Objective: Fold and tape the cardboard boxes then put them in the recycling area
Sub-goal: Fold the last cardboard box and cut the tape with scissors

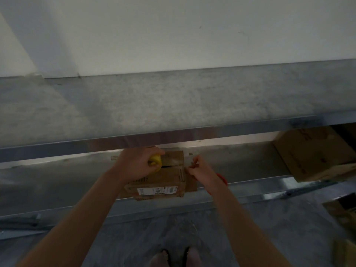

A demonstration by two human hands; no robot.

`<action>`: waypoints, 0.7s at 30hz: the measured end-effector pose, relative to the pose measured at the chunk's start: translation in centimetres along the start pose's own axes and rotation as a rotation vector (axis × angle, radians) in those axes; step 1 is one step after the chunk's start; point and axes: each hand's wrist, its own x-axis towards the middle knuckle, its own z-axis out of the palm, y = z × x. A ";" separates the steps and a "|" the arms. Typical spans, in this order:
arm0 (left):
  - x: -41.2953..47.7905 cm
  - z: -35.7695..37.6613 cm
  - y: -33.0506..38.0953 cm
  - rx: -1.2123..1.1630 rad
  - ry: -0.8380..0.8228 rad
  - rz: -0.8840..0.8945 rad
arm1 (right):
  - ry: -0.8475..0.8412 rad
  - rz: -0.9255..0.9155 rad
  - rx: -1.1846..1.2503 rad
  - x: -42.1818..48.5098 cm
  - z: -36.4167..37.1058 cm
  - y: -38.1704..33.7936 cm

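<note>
Metal shelf [250,157], left hand [134,162] gripping tape roll [155,161]; right hand [200,168] pinching box [163,176]

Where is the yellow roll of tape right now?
In the head view, the yellow tape roll is in the left hand, held on top of the small cardboard box on the lower metal shelf, near the picture's middle.

Matt brown cardboard box [163,180]; glossy clear tape [173,159]; dull brushed-metal shelf [250,166]; glossy yellow roll [155,161].
</note>
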 end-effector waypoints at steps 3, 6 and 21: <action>-0.1 -0.1 0.1 -0.009 0.022 0.039 | 0.024 -0.047 0.024 0.1 0.7 0.4; -0.2 -0.1 0.4 -0.022 0.050 0.077 | 0.114 -0.182 0.000 -0.4 1.3 1.3; -0.5 -0.3 1.2 0.042 0.146 0.128 | 0.010 -0.399 -0.491 -1.9 2.9 3.7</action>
